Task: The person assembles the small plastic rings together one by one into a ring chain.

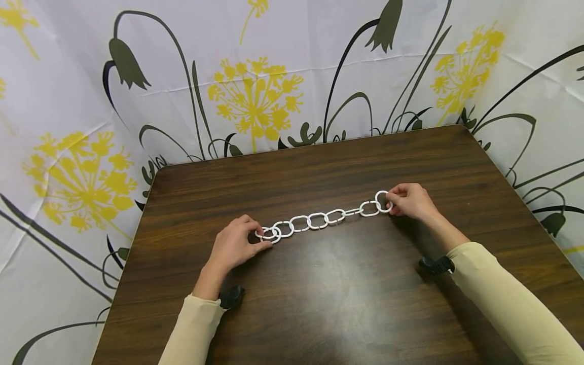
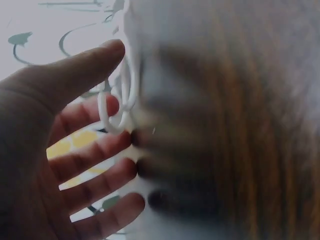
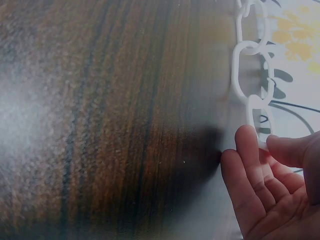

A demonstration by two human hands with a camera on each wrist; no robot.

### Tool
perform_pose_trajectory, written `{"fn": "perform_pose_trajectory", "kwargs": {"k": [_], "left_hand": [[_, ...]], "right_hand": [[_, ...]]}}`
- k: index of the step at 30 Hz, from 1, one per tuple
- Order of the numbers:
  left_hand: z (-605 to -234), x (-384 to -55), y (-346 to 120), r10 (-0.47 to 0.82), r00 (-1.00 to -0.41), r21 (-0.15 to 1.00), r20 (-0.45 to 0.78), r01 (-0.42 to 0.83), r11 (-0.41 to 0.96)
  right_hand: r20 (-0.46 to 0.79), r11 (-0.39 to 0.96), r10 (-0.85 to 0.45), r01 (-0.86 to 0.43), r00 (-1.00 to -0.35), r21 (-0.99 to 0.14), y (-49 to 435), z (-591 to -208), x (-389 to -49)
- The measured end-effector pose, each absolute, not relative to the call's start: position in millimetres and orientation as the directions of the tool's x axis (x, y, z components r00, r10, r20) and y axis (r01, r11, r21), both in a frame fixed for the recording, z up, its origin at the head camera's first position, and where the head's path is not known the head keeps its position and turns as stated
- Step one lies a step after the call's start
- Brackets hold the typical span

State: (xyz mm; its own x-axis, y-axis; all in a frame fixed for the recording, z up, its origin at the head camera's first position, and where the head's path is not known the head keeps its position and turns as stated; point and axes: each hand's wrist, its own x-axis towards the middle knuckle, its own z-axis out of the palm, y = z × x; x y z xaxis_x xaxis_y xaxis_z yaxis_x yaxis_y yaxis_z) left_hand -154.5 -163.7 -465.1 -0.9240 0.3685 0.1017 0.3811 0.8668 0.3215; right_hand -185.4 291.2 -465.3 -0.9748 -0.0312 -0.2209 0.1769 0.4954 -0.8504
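A chain of several white plastic links (image 1: pixel 353 212) lies in a nearly straight line across the brown table (image 1: pixel 328 294), rising slightly toward the right. My left hand (image 1: pixel 234 243) is at its left end, where links overlap in a small bunch. Thumb and index finger hold those links from opposite sides; the other fingers are spread in the left wrist view, tips on the tabletop. At the other end, my right hand (image 1: pixel 409 199) pinches the last link between thumb and fingers. Part of that link is hidden behind the fingertips in the right wrist view.
Behind the table and along its sides hangs a white cloth (image 1: pixel 292 30) printed with yellow and grey-green flowers. Dark bands with small devices sit on the left wrist (image 1: pixel 231 297) and the right wrist (image 1: pixel 435 265). Light sleeves cover both forearms.
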Motion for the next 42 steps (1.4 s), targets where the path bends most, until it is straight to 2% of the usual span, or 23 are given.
{"fn": "perform_pose_trajectory", "kwargs": {"k": [7,14,18,22,27,34,42], "left_hand": [[-468,-153,-144,0.381,-0.918,0.190,0.114,0.396,0.898],[-469,-152,-134,0.432,-0.893,0.160,0.125,0.447,0.880],[-467,-152,-141,0.405,-0.900,0.239,0.158,0.433,0.869],[-464,-151,-154,0.329,-0.926,0.396,0.183,0.376,0.838],[-464,-151,-172,0.289,-0.945,0.498,0.151,0.325,0.804],[-460,-150,-190,0.328,-0.944,0.486,0.032,0.301,0.821],[-464,-150,-194,0.326,-0.945,0.368,0.031,0.314,0.875]], "right_hand": [[-0.229,0.507,-0.032,0.182,-0.973,-0.843,293,-468,-186],[-0.230,0.510,-0.033,0.182,-0.973,-0.841,292,-469,-186],[-0.232,0.503,-0.035,0.184,-0.972,-0.845,293,-470,-187],[-0.234,0.510,-0.032,0.185,-0.972,-0.840,294,-469,-186],[-0.234,0.529,-0.028,0.184,-0.972,-0.828,296,-468,-185],[-0.225,0.569,-0.014,0.177,-0.974,-0.803,296,-470,-186],[-0.233,0.604,0.004,0.188,-0.973,-0.775,296,-473,-186]]}}
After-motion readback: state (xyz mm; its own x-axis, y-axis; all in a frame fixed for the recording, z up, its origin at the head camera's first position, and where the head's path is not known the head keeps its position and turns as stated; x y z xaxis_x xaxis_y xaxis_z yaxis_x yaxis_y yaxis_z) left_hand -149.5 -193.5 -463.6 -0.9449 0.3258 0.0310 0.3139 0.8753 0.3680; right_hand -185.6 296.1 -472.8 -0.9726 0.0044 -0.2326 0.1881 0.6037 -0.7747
